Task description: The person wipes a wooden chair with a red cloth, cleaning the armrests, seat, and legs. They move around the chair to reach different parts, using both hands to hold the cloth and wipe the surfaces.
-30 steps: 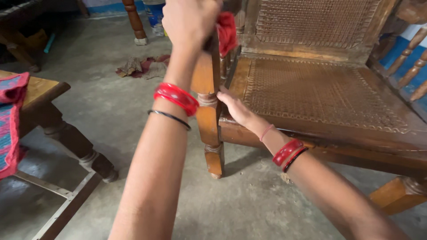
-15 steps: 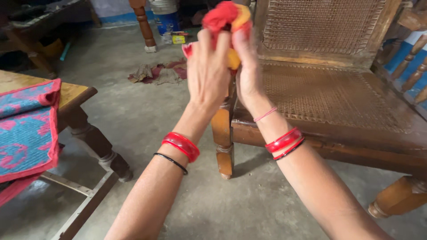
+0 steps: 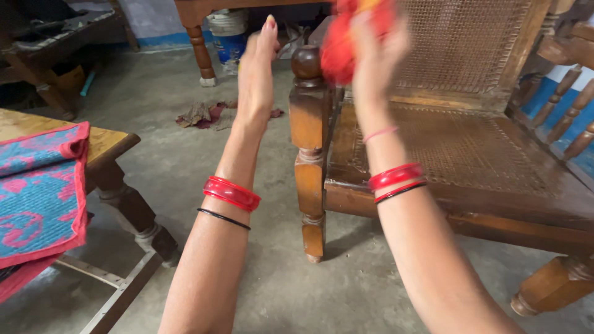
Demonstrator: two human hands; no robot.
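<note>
A: The right hand [image 3: 378, 52] is seen raised at the top of the view, fingers curled around a bunched red and yellow cloth [image 3: 344, 43]; the cloth is gripped in front of the woven cane back of a brown wooden chair [image 3: 458, 154], just beside the round knob on top of the turned wooden front post [image 3: 307, 130]; the hand is blurred, so the exact finger placement cannot be told

B: And the left hand [image 3: 258, 74]?

A: It is held up flat and edge-on, fingers straight and pressed together, nothing gripped; it is seen just left of the post, apart from the cloth and apart from the wood; red bangles [image 3: 231, 193] and a thin black one are worn on that wrist, and a matching set on the right wrist

B: What is seen around them?

A: At the left edge, a wooden table [image 3: 105, 143] is draped with a blue and pink patterned mat edged in red [image 3: 37, 188]; a grey concrete floor [image 3: 185, 161] is spread under everything; a crumpled rag in dull red and brown [image 3: 207, 113] is left lying on it, well behind the left hand; further back, a white and blue plastic bucket [image 3: 227, 34] is stood beside another turned wooden leg [image 3: 201, 49]; at the far right, turned wooden spindles are glimpsed against a blue wall
</note>
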